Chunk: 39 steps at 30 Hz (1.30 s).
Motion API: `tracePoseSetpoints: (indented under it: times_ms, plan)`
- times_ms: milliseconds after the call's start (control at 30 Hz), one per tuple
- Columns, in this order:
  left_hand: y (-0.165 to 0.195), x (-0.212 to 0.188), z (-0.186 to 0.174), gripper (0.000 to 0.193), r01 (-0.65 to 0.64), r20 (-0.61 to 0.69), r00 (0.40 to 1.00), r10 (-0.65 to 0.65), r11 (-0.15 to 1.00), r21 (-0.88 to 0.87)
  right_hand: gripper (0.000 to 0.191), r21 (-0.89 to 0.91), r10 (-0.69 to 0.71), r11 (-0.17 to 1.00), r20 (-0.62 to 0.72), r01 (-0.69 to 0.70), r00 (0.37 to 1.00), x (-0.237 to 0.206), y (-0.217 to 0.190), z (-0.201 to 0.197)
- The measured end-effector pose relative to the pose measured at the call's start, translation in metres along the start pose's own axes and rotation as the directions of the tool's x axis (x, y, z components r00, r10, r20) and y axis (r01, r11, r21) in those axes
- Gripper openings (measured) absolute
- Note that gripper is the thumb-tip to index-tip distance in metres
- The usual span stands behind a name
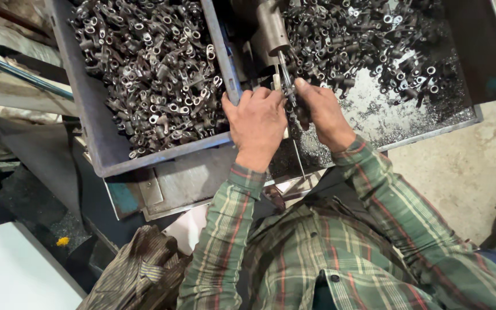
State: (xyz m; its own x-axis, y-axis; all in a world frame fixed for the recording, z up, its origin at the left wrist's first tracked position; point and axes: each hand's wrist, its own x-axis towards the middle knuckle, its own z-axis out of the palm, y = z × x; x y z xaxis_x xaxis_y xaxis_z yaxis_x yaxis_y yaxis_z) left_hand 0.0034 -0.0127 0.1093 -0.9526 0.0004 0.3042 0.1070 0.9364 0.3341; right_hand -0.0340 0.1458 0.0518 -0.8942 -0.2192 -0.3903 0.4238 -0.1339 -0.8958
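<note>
So the person's right hand [322, 112] pinches a small metal part [290, 92] just below the machine spindle [272, 26]; left hand [256, 123] curls closed beside it (contents hidden). Looks like mid-loading; next calls for careful alignment under that spindle.

Head camera looks steeply down, probably close

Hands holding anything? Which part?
Right hand grips a small dark metal part at its lower end, under the spindle. Left hand is closed beside it; what it holds cannot be told.
</note>
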Motion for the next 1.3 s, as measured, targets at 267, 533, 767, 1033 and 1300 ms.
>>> tracePoseSetpoints:
  times_ms: [267,533,767,1033,1300]
  plan:
    - [-0.003,-0.008,0.005,0.01,-0.053,-0.009,0.999,0.054,0.998,0.046,0.044,-0.155,-0.118,0.981,0.017,0.119,0.993,-0.005,0.0,-0.004]
    - [-0.004,-0.012,-0.003,0.013,-0.151,0.049,0.988,0.15,0.988,0.023,0.052,-0.374,-0.154,0.919,-0.053,0.124,0.987,-0.019,0.007,-0.007]
    - [-0.028,-0.021,-0.021,0.009,-0.164,0.006,0.983,0.183,0.892,-0.42,0.051,-0.507,-0.098,0.859,-0.043,0.063,0.994,-0.051,0.025,-0.064]
    - [-0.055,-0.013,-0.01,0.016,-0.043,-0.001,0.906,-0.423,-0.089,-0.995,0.032,-0.993,-0.696,-0.086,0.122,0.086,0.708,-0.039,0.009,-0.181]
    - [-0.035,-0.022,-0.014,0.025,0.011,-0.056,0.996,-0.07,0.714,-0.7,0.017,-0.975,-0.755,-0.088,0.199,0.203,0.624,-0.031,0.008,-0.175]
